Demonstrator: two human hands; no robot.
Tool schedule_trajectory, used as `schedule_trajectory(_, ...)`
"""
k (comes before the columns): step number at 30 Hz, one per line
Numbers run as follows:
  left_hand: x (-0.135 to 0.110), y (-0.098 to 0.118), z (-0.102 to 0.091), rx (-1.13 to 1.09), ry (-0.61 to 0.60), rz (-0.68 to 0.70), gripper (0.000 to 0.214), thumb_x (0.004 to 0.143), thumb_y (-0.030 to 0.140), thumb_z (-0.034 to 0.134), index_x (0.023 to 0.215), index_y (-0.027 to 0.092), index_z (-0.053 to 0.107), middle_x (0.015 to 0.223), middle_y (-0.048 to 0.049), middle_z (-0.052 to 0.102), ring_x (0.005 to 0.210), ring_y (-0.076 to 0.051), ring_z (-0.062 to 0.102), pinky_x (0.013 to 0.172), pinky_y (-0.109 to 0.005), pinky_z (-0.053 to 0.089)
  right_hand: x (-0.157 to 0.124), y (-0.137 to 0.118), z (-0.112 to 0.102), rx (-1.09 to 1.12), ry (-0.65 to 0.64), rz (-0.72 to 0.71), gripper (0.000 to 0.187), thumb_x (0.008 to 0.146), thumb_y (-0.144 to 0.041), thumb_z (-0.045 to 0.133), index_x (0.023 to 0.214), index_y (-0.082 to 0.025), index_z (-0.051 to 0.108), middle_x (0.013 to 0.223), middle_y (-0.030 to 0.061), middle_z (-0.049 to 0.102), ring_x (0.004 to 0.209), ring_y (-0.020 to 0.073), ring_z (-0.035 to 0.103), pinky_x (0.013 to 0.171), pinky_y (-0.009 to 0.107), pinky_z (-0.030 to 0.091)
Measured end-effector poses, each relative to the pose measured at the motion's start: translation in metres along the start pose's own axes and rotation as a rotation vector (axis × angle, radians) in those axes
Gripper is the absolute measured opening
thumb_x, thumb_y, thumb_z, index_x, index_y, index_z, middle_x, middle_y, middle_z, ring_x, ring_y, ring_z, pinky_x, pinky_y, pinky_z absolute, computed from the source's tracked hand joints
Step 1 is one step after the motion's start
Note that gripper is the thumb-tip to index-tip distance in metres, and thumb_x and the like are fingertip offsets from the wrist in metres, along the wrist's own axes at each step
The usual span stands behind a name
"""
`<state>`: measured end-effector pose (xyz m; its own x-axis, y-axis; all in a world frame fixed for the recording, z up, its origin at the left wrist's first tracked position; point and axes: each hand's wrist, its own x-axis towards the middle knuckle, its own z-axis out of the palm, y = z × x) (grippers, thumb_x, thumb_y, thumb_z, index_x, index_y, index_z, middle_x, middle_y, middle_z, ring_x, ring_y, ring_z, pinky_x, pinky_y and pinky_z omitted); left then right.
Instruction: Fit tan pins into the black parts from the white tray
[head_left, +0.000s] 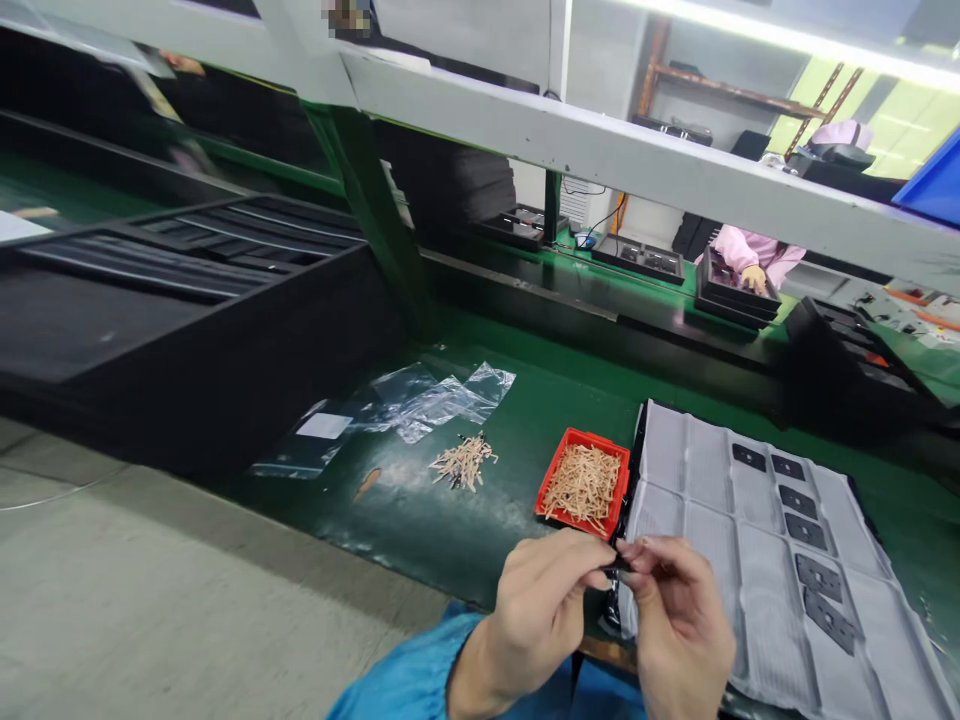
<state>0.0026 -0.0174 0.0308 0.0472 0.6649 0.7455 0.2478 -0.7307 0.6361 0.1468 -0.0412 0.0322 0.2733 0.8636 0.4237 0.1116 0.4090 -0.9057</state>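
Note:
My left hand point(536, 600) and my right hand point(681, 615) meet fingertip to fingertip at the table's front edge. Both pinch a small black piece point(619, 563), largely covered by the fingers, so its shape is unclear. Just beyond them stands a red tray point(543, 500) heaped with thin tan strips point(583, 482). To the right lies a pale grey sectioned pad point(709, 540). On it rest several flat black plates point(819, 577) with small holes.
A loose pile of tan strips with dark ends point(463, 462) lies left of the red tray. Clear plastic bags point(450, 405) are spread behind it. A large black box point(225, 360) stands at the left. Across the bench, a pink-sleeved person's hand point(753, 278) touches stacked black trays point(731, 305).

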Motion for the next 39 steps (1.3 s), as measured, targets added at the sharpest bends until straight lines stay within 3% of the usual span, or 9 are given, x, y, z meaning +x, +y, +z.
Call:
schedule_trajectory(5, -0.001, -0.001, -0.001, 0.009, -0.017, 0.134, 0.023, 0.099, 0.000, 0.051, 0.107, 0.010, 0.071, 0.086, -0.0112, 0.078, 0.079, -0.018, 0.078, 0.072, -0.024, 0.061, -0.002, 0.000, 0.001, 0.080, 0.060, -0.110, 0.037, 0.093, -0.006, 0.069, 0.124, -0.026, 0.066, 0.086, -0.0006, 0.073, 0.089, 0.0150, 0.076, 0.083, 0.028, 0.066)
schedule_trajectory(9, 0.000, 0.000, -0.003, -0.004, -0.033, 0.140, 0.022, 0.100, 0.002, 0.051, 0.106, 0.010, 0.071, 0.089, -0.0118, 0.079, 0.078, -0.018, 0.078, 0.071, -0.025, 0.061, 0.003, 0.000, -0.001, 0.065, 0.021, -0.293, 0.043, 0.095, -0.004, 0.065, 0.132, -0.024, 0.063, 0.090, 0.0019, 0.070, 0.099, 0.0171, 0.072, 0.088, 0.035, 0.065)
schedule_trajectory(14, -0.002, -0.001, -0.003, -0.045, -0.037, 0.126, 0.020, 0.100, 0.003, 0.054, 0.108, 0.010, 0.071, 0.092, -0.0125, 0.080, 0.078, -0.018, 0.078, 0.069, -0.026, 0.061, 0.005, 0.005, -0.009, -0.035, -0.030, -0.411, 0.056, 0.093, 0.001, 0.061, 0.143, -0.025, 0.056, 0.090, 0.0014, 0.068, 0.095, 0.0178, 0.069, 0.086, 0.040, 0.064)
schedule_trajectory(23, -0.005, -0.002, -0.001, -0.034, -0.017, 0.153, 0.015, 0.103, 0.009, 0.055, 0.102, 0.011, 0.070, 0.092, -0.0140, 0.080, 0.076, -0.019, 0.078, 0.067, -0.027, 0.062, 0.008, 0.007, -0.019, -0.229, -0.108, -0.518, 0.069, 0.093, 0.005, 0.056, 0.153, -0.027, 0.048, 0.090, -0.0008, 0.068, 0.093, 0.0145, 0.069, 0.092, 0.039, 0.063)
schedule_trajectory(28, 0.001, 0.000, -0.003, 0.010, -0.032, 0.189, 0.017, 0.104, 0.013, 0.054, 0.101, 0.011, 0.071, 0.090, -0.0151, 0.081, 0.073, -0.019, 0.078, 0.065, -0.026, 0.062, 0.010, 0.003, -0.019, -0.328, -0.125, -0.509, 0.066, 0.091, 0.006, 0.054, 0.147, -0.029, 0.054, 0.089, -0.0004, 0.067, 0.094, 0.0146, 0.069, 0.089, 0.037, 0.065)
schedule_trajectory(35, 0.008, 0.006, -0.006, 0.045, -0.059, 0.234, 0.018, 0.104, 0.014, 0.053, 0.099, 0.010, 0.070, 0.086, -0.0141, 0.081, 0.070, -0.020, 0.078, 0.065, -0.027, 0.064, 0.003, -0.004, -0.015, -0.248, -0.054, -0.535, 0.086, 0.081, 0.019, 0.053, 0.152, -0.029, 0.051, 0.092, 0.0004, 0.071, 0.099, 0.0153, 0.072, 0.083, 0.034, 0.067)
schedule_trajectory(39, 0.008, 0.009, -0.007, 0.027, -0.069, 0.218, 0.017, 0.104, 0.015, 0.055, 0.099, 0.010, 0.070, 0.086, -0.0140, 0.081, 0.072, -0.020, 0.078, 0.067, -0.027, 0.066, 0.004, -0.012, -0.012, -0.225, -0.039, -0.532, 0.084, 0.080, 0.018, 0.054, 0.151, -0.028, 0.054, 0.091, -0.0007, 0.074, 0.093, 0.0139, 0.074, 0.080, 0.030, 0.069)
